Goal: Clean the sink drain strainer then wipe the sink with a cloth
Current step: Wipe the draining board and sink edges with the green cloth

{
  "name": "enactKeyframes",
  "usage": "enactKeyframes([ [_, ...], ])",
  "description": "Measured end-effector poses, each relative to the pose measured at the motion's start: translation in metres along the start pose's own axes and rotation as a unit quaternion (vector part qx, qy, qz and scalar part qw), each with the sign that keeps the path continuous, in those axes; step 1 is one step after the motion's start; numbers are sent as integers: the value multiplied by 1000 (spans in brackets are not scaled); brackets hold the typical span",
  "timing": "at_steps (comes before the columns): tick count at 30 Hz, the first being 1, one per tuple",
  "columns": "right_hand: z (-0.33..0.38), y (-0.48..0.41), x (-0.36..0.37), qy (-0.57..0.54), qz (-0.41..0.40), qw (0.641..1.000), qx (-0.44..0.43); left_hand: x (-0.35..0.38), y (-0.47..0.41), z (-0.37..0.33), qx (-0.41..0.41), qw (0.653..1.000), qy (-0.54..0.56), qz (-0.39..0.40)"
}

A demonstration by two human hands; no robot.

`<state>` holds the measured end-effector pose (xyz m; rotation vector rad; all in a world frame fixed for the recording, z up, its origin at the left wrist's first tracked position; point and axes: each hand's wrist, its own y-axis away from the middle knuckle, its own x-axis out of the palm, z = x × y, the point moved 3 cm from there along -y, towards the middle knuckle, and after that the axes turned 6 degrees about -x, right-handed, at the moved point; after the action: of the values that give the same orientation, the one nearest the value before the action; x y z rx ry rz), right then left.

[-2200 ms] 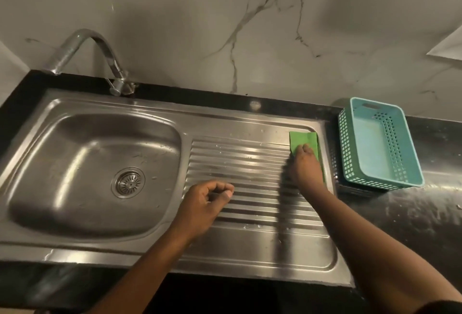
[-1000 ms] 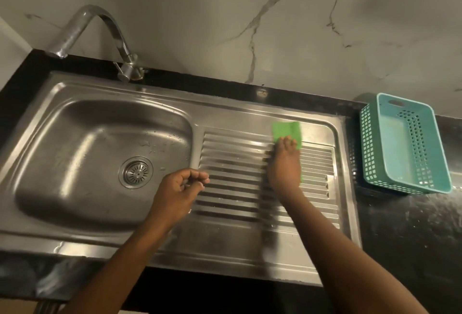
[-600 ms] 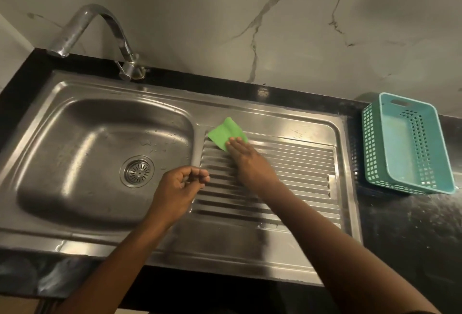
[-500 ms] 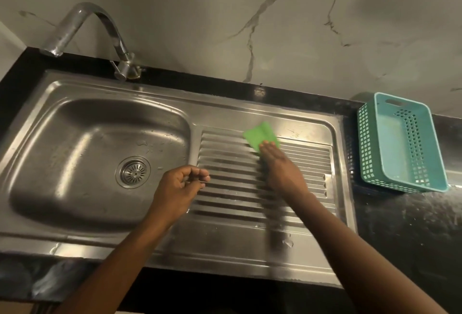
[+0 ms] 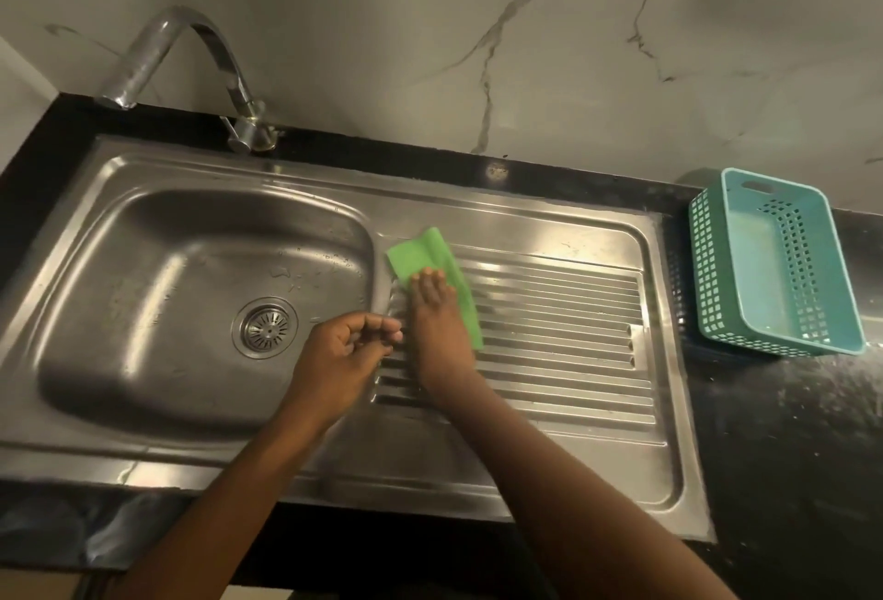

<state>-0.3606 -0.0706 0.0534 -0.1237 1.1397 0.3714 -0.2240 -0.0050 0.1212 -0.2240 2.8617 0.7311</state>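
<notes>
A green cloth (image 5: 423, 255) lies flat at the far left end of the ribbed drainboard (image 5: 564, 336), beside the basin's right rim. My right hand (image 5: 437, 322) presses on it with straight fingers. My left hand (image 5: 341, 360) hovers over the basin's right edge with fingers loosely curled, holding nothing. The round metal drain strainer (image 5: 266, 327) sits in the bottom of the steel sink basin (image 5: 157, 274), left of both hands.
A curved chrome tap (image 5: 191, 68) stands behind the basin. A teal plastic basket (image 5: 774, 265) sits on the black counter (image 5: 788, 446) right of the drainboard. A marble wall rises behind.
My right hand has swept the green cloth back and forth along the drainboard's far edge, from the right end to the left end. My left hand has stayed loosely curled near the basin.
</notes>
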Motion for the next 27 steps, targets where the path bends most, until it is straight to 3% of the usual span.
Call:
enactKeyframes([
  [3, 13, -6, 2, 4, 26, 998, -61, -7, 0, -4, 16, 1000, 6, -25],
  [7, -53, 29, -29, 32, 32, 990, -130, -5, 1, -5, 27, 999, 20, -15],
  [9, -98, 52, -47, 47, 11, 995, -87, 1, 2, -4, 27, 1000, 9, 0],
  [13, -186, 106, -92, 53, -16, 995, 87, 8, 6, 1, 23, 999, 9, 21],
  [18, -164, 99, -74, 16, -95, 969, 227, 10, 16, 8, 12, 999, -11, 40],
  [21, -87, 77, -37, -19, -103, 983, 148, 4, 23, 9, 15, 999, -17, 36],
  [24, -4, 44, 0, -42, -20, 999, 2, -2, 27, 8, 25, 999, -19, 17],
  [27, 34, 27, 17, 6, 49, 996, -77, -9, 30, 3, 38, 999, -12, -11],
])
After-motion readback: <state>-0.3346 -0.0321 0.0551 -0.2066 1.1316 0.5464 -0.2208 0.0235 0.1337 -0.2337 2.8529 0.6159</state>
